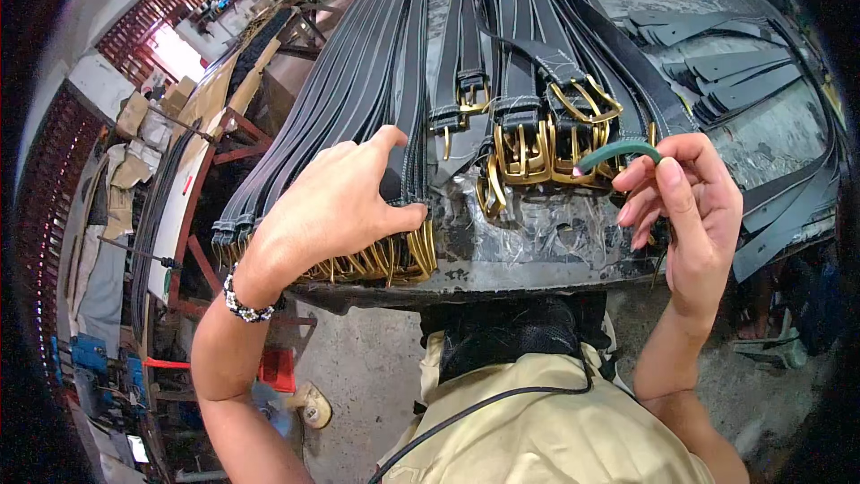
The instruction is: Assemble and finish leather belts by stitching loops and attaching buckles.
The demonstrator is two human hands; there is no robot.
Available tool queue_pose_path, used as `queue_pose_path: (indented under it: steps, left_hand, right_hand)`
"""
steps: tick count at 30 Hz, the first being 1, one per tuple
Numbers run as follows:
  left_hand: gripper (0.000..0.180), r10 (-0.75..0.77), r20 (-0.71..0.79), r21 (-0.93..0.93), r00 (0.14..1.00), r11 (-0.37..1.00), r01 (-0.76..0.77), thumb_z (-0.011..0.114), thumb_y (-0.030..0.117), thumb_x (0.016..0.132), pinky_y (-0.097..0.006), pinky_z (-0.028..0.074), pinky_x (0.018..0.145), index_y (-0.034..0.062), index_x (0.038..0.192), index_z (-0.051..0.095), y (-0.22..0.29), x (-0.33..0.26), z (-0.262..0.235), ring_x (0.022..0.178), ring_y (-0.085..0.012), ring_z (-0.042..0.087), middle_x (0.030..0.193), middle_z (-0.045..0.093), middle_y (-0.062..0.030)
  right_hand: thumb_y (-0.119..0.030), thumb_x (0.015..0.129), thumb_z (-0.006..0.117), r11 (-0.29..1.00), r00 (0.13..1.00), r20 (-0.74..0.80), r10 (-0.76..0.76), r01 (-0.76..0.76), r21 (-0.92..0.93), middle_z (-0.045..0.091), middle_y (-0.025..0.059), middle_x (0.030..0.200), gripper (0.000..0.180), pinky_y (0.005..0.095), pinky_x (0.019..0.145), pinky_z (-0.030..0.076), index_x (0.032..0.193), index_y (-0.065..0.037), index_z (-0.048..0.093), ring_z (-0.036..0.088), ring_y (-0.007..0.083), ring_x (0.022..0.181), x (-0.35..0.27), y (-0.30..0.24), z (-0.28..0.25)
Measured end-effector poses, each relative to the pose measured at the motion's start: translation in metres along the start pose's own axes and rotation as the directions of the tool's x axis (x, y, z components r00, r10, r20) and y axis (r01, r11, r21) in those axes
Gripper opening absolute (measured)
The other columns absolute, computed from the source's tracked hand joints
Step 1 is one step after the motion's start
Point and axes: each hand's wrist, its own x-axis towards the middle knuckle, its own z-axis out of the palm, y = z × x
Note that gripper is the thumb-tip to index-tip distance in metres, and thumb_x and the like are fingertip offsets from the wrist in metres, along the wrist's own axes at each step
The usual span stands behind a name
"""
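Head view: left hand (336,193) wide over black stitched belt row (349,72); right hand (703,220) pinches curved green strip (618,149). Progress appears partial: row aligned, gold-buckled central belts (518,81) yet uneven.

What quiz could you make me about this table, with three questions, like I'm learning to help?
1. Which hand holds the curved green thing? A) left B) right C) both
2. True or false: the buckles on the black belts are blue.
3. Fill in: the beaded bracelet is on the person's ____ wrist.

Key:
1. B, the right hand.
2. False; they are gold-coloured.
3. Left.
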Motion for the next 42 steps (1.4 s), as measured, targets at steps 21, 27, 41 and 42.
queue_pose_path:
  steps: [21, 27, 41, 42]
  left_hand:
    - [0.063, -0.044, -0.005, -0.053, 0.999, 0.998, 0.044, 0.081, 0.039, 0.081, -0.036, 0.047, 0.063, 0.0017, 0.129, 0.064, -0.007, 0.006, -0.006, 0.068, -0.0194, 0.058, 0.075, 0.061, -0.0078]
    - [0.064, -0.033, -0.022, -0.034, 0.999, 0.999, 0.033, 0.080, 0.045, 0.082, -0.037, 0.049, 0.069, 0.0026, 0.128, 0.066, -0.009, 0.002, -0.005, 0.078, -0.0212, 0.060, 0.087, 0.065, -0.0112]
    - [0.057, 0.116, -0.272, 0.120, 0.955, 0.989, -0.085, 0.079, 0.024, 0.077, -0.044, 0.042, 0.100, -0.0002, 0.125, 0.062, 0.027, -0.043, 0.029, 0.111, -0.0340, 0.053, 0.115, 0.055, -0.0153]
    - [0.058, 0.104, -0.252, 0.112, 0.962, 0.991, -0.078, 0.077, 0.021, 0.078, -0.044, 0.041, 0.102, -0.0010, 0.129, 0.061, 0.025, -0.044, 0.027, 0.113, -0.0340, 0.053, 0.117, 0.055, -0.0159]
  right_hand:
    - [-0.022, 0.104, 0.058, 1.000, 1.000, -0.003, -0.015, 0.015, -0.024, 0.072, 0.0119, 0.089, 0.022, 0.0198, 0.050, 0.049, 0.106, 0.000, 0.059, 0.067, 0.0104, 0.066, 0.001, 0.004, 0.000]
    - [-0.023, 0.103, 0.058, 1.000, 1.000, 0.000, -0.012, 0.012, -0.020, 0.072, 0.0116, 0.089, 0.022, 0.0194, 0.050, 0.049, 0.106, 0.000, 0.059, 0.066, 0.0099, 0.066, 0.001, 0.003, 0.000]
    - [-0.023, 0.103, 0.058, 1.000, 1.000, 0.004, -0.016, 0.016, -0.015, 0.072, 0.0113, 0.089, 0.023, 0.0188, 0.051, 0.047, 0.106, -0.001, 0.060, 0.066, 0.0095, 0.066, 0.002, 0.005, -0.001]
    - [-0.023, 0.103, 0.058, 1.000, 1.000, 0.002, -0.019, 0.019, -0.013, 0.072, 0.0113, 0.089, 0.023, 0.0188, 0.051, 0.047, 0.106, -0.001, 0.060, 0.066, 0.0095, 0.066, 0.002, 0.005, -0.001]
